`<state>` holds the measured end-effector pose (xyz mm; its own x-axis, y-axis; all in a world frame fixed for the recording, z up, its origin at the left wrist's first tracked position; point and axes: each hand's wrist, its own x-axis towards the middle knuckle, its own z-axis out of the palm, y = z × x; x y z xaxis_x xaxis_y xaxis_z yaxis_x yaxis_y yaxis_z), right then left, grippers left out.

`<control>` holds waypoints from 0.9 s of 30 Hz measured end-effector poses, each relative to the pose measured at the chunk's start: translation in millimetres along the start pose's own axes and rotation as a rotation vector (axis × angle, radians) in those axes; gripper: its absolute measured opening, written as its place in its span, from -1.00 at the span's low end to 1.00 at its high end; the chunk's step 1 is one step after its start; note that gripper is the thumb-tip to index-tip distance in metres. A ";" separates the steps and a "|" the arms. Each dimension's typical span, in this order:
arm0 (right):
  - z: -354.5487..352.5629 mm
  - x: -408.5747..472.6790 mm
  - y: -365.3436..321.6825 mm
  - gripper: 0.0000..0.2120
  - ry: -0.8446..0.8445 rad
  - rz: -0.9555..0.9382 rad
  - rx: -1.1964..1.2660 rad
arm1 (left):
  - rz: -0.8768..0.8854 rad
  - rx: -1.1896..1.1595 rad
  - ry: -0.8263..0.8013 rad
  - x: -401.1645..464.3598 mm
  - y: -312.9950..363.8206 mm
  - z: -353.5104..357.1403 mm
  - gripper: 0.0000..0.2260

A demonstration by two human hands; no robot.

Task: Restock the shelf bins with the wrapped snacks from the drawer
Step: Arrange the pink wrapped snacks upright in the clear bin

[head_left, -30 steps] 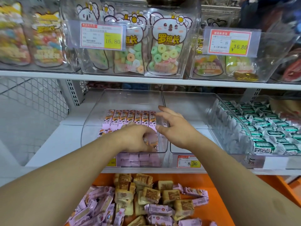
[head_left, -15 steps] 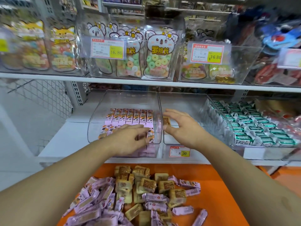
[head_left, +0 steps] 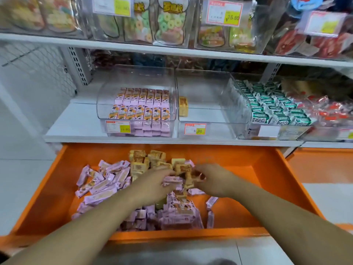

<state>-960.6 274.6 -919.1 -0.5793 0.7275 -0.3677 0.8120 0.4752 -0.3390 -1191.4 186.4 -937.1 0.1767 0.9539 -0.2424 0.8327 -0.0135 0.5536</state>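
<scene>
In the drawer (head_left: 267, 180), well inside its walls, the left hand (head_left: 152, 185) is lying spread on the snacks (head_left: 107, 180); the right hand (head_left: 212, 179) is pinching tan ones.

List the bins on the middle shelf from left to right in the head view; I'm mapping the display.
Bin of pink bars → nearly empty bin holding one tan snack → bin of green-and-white packs → red-wrapped snacks.
</scene>
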 end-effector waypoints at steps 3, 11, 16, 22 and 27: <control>34.3 12.4 18.0 -0.59 -0.194 0.038 -0.016 | -0.119 0.002 -0.203 14.7 -16.2 31.7 -0.47; 120.4 67.8 44.1 -0.31 -0.418 0.147 0.028 | -0.223 0.053 -0.407 58.9 -51.1 96.6 -0.60; 142.4 87.6 51.0 -0.49 -0.478 0.213 0.154 | -0.322 -0.047 -0.422 74.9 -63.0 111.8 -0.63; 137.2 86.7 55.7 -0.31 -0.469 0.182 0.215 | -0.417 -0.235 -0.335 76.1 -63.6 109.2 -0.65; 111.1 76.9 44.4 -0.39 -0.387 0.201 0.359 | -0.438 -0.399 -0.213 66.1 -63.4 97.1 -0.57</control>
<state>-977.1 296.6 -1058.6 -0.4550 0.5199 -0.7230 0.8727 0.0990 -0.4781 -1181.5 221.2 -1065.6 -0.0016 0.7646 -0.6445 0.5988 0.5169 0.6117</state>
